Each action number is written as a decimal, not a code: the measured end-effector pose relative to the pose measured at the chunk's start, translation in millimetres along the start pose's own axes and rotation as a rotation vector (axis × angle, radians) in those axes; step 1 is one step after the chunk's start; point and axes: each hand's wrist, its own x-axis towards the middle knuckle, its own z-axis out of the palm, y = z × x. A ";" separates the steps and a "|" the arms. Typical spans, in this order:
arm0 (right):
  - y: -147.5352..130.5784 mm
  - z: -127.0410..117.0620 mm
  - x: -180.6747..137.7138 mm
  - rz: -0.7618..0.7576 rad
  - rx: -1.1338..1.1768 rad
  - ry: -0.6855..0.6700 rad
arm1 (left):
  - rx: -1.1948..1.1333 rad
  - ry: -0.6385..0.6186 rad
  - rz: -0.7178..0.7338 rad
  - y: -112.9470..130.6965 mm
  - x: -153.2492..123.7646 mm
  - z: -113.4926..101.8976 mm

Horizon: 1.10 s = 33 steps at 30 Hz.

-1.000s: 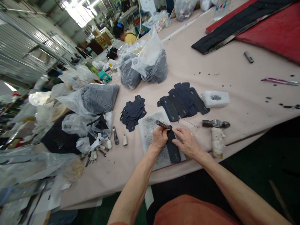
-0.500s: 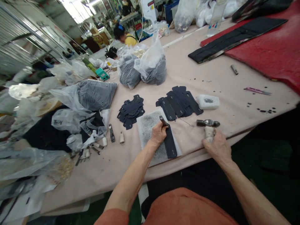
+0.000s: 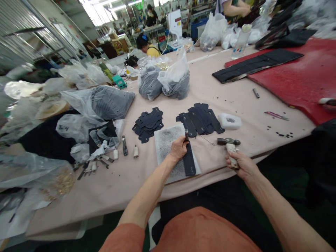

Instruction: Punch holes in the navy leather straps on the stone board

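Observation:
My left hand point(image 3: 179, 147) is closed around a metal punch point(image 3: 186, 133), which stands roughly upright at the far end of a dark blue strip point(image 3: 190, 163). That strip lies on a white board point(image 3: 165, 141) speckled with black marks. My right hand point(image 3: 244, 164) grips the wrapped handle of a hammer point(image 3: 229, 141), its head to the right of the board. Behind the board, dark cut pieces point(image 3: 200, 120) lie in an overlapping row, with a white block point(image 3: 230, 121) beside them. Another heap of dark pieces point(image 3: 148, 123) is to the left. The punch's lower tip is hidden by my fingers.
Left on the table are loose punches point(image 3: 124, 145), plastic bags point(image 3: 98, 101) and scraps. Two filled bags point(image 3: 175, 82) stand at the back. To the right are pink tweezers point(image 3: 277, 115), a metal tube point(image 3: 256, 93) and a red sheet point(image 3: 291, 77). Other people sit or stand farther off.
The view has shifted a little. The punch in my left hand stands more upright. My right hand has slid back along the hammer handle, and more of the handle shows.

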 end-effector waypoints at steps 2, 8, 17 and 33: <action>-2.6 5.4 -3.5 -0.041 -0.055 0.023 | 0.003 0.006 0.000 -0.1 -0.7 0.4; -48.3 35.6 -48.7 -0.561 -0.522 -0.108 | -0.010 0.012 0.027 2.8 -0.8 -0.7; -100.4 91.7 -115.3 -1.636 -1.215 -0.074 | 0.034 0.030 0.043 2.8 -2.1 -0.5; -89.7 95.1 -95.9 -1.734 -1.438 -0.117 | 0.089 0.069 0.096 0.9 -3.2 0.6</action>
